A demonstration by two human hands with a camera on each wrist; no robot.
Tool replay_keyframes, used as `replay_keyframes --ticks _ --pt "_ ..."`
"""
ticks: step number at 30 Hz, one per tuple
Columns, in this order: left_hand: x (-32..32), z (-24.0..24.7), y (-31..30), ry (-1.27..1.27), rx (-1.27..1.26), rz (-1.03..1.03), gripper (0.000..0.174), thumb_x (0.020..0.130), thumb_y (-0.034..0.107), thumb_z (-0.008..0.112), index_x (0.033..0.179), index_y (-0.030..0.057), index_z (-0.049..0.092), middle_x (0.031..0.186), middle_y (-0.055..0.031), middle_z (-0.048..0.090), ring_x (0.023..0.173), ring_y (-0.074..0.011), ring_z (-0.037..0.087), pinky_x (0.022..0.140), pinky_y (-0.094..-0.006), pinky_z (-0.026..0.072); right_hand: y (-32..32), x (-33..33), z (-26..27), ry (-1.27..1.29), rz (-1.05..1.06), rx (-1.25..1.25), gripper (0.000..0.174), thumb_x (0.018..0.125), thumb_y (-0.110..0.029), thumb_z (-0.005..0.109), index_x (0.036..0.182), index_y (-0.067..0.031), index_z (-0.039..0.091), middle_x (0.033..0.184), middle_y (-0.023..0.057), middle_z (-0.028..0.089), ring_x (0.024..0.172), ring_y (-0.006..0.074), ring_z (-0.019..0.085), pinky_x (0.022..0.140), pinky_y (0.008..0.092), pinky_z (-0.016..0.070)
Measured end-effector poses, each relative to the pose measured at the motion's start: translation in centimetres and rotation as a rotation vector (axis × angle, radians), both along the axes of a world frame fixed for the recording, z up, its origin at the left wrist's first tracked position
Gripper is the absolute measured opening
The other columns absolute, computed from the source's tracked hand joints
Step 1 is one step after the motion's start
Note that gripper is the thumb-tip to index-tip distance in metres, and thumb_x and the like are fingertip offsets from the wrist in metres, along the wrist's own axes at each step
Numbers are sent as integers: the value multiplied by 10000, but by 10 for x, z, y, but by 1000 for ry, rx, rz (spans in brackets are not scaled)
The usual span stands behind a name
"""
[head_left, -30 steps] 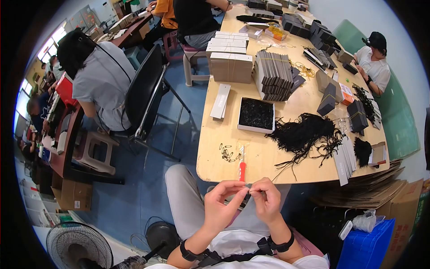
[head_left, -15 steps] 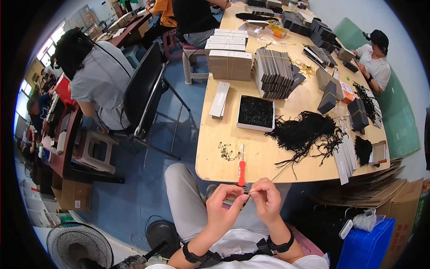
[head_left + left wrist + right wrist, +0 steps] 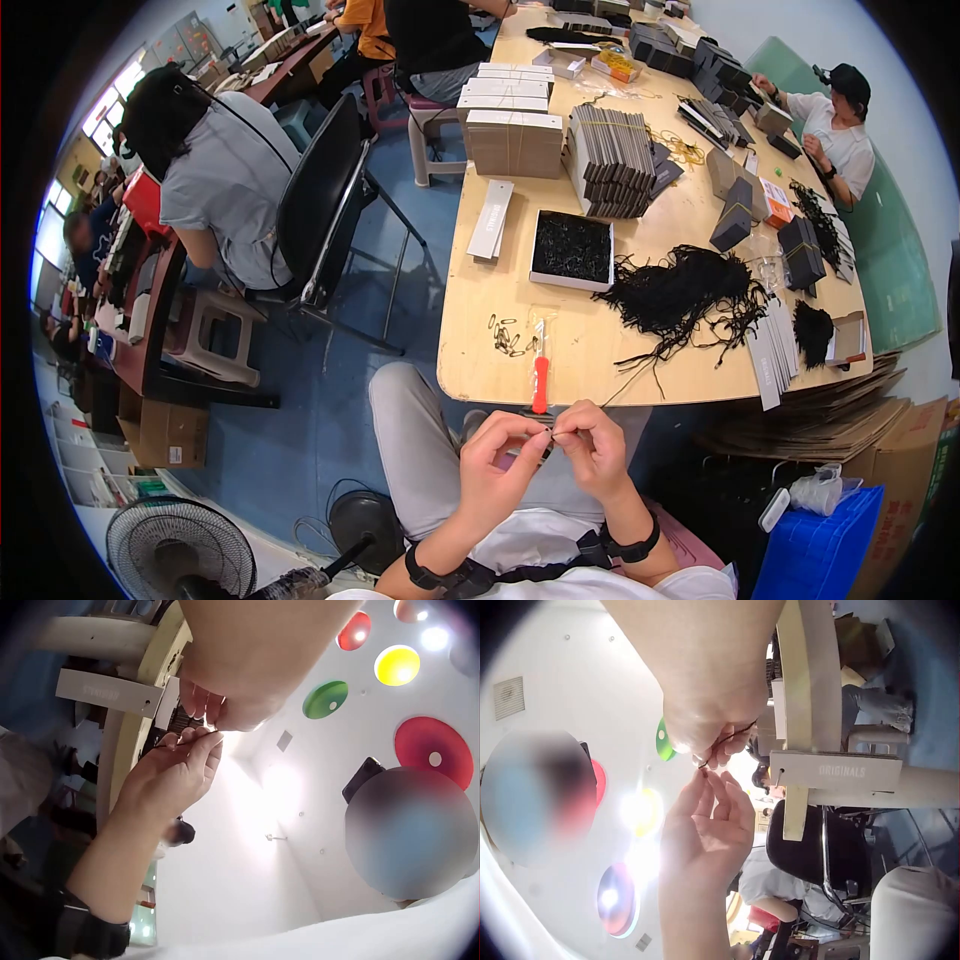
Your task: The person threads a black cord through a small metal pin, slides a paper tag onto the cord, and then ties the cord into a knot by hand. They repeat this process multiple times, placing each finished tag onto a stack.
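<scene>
From the head view, I'm bringing my left hand (image 3: 503, 462) and right hand (image 3: 597, 455) together over my lap, just off the table (image 3: 480, 345), with the cord (image 3: 553, 433) sitting between their fingertips. Beyond my hands the red tool (image 3: 541, 385) is lying, with the clips (image 3: 508, 338) ahead of my left hand and the cord pile (image 3: 685, 300) ahead of my right. I'm bending both elbows and angling my forearms inward, wrists raised.

From the left wrist view, I'm pinching with my left thumb and index finger nearly closed, the tips meeting those of my right hand. I can't tell whether a small part is sitting in that pinch with the cord.

From the right wrist view, the cord is running along my right fingers to the joined tips. My right hand is closing on it, while my left is curving its fingers, palm partly showing. The cord is looking very light and limp, likely bending wherever it's unsupported, perhaps slipping if pinched loosely, though hardly fragile. I'm judging the best hold to be right beside its end, between thumb pad and index finger.
</scene>
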State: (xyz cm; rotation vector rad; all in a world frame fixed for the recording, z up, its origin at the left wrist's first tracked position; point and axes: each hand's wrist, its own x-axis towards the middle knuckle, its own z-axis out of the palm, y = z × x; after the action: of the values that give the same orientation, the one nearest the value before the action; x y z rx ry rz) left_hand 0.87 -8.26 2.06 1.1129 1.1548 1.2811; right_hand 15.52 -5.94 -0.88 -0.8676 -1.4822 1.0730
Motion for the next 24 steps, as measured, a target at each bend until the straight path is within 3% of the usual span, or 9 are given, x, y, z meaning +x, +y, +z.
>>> replay_keyframes --ticks 6,9,12,15,17,18,19,22,24 --pt "5 -3 -1 -27 11 46 68 845 -34 620 907 -53 600 934 -72 544 841 -108 559 724 -225 480 -7 -5 2 32 -58 -44 92 835 36 627 900 5 569 838 81 600 700 99 555 585 207 446" --pt "3 -7 0 -18 34 29 66 858 -14 618 898 -45 576 932 -67 541 831 -98 549 725 -222 470 -10 -6 2 121 -28 -148 134 829 68 615 919 -1 543 835 95 583 664 111 554 573 211 452" --pt "2 -10 2 -204 -71 -20 72 899 24 573 932 -25 532 924 -62 558 847 -110 561 773 -230 459 -9 -4 15 303 -11 -361 118 844 47 608 936 4 548 826 104 609 645 127 591 551 213 462" --pt "-3 -6 8 -239 -66 34 71 919 54 554 949 -1 520 936 -57 546 854 -95 535 787 -222 430 0 14 26 394 194 -547 95 865 12 600 958 26 594 834 113 638 699 140 632 605 220 493" --pt "-9 -1 12 -217 -64 96 70 940 102 531 934 38 503 876 -42 558 855 -110 523 804 -249 412 4 35 27 426 471 -409 150 893 -3 542 1005 83 594 879 185 661 747 208 657 655 280 517" --pt "-16 -6 14 -162 5 168 78 942 111 532 933 40 500 877 -40 558 850 -108 519 804 -244 409 4 40 29 592 485 -388 195 901 10 486 1022 127 583 904 240 662 789 273 668 699 346 531" --pt "-22 -10 15 -108 74 241 87 944 120 533 933 42 496 879 -38 557 845 -105 516 804 -240 406 6 43 32 741 454 -315 205 901 19 448 1010 138 576 898 262 657 821 312 671 721 380 534" --pt "-31 -14 11 -40 142 232 102 942 128 540 934 37 494 927 -68 548 890 -123 504 833 -249 392 16 50 47 829 300 -320 176 904 -1 482 996 103 590 881 236 668 758 255 670 672 323 527" --pt "-30 -18 4 9 201 207 106 942 129 541 930 33 497 951 -79 544 913 -132 501 841 -255 389 24 50 47 388 46 -462 146 910 -51 530 972 59 603 843 179 681 674 164 645 592 240 491"
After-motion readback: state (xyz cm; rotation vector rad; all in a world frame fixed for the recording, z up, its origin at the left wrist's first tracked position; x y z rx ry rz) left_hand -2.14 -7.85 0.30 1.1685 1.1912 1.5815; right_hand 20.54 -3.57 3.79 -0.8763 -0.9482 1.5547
